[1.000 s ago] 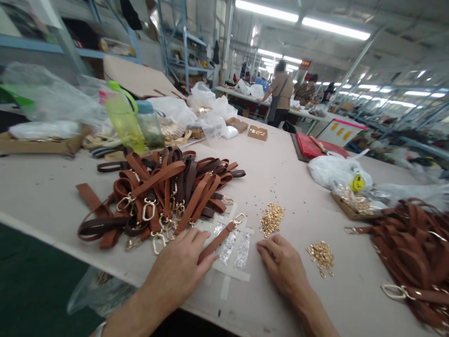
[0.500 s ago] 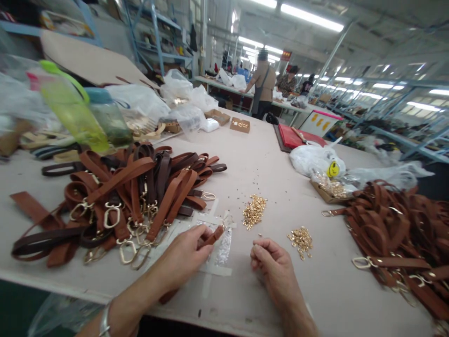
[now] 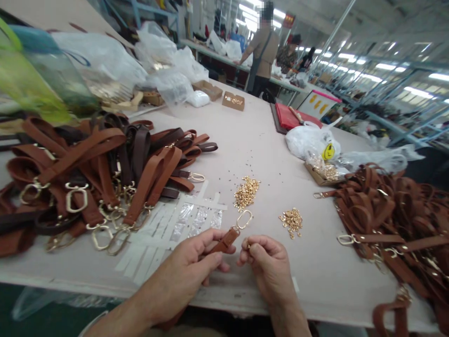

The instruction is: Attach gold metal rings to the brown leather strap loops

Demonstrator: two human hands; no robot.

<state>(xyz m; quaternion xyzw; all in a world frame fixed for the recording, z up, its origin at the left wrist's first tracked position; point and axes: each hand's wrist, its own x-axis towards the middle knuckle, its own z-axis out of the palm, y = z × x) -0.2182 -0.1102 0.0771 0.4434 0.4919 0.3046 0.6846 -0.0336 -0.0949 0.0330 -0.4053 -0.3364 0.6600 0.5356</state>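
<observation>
Brown leather-look strap [image 3: 226,241] sits in the left hand [image 3: 196,262], whose grip is closed around it near one end, with the gold oval clip [image 3: 244,219] sticking out past the fingers, away from the wearer. That puts the strap above the near part of the counter [image 3: 224,140], just beside the right hand [image 3: 268,262]. There the grip is a pinch, thumb against fingers, with a small gold piece [image 3: 249,246] partly hidden between the tips. The two hands are close together but apart.

Beyond the clip, a larger heap of gold bits [image 3: 246,192] lies on the counter among dark specks, and a smaller heap of gold bits [image 3: 292,222] is to its right. Left of the hands, strips of pale tape [image 3: 143,252] run across the surface beside clear plastic patches [image 3: 199,220]. A tangled pile of brown and dark straps [image 3: 105,154] with gold clips covers the left side; another brown pile [image 3: 396,206] spreads over the right, near a white plastic bag [image 3: 307,140]. Farther back stands a small open carton [image 3: 233,101], and a person in an apron [image 3: 263,47] is at another table.
</observation>
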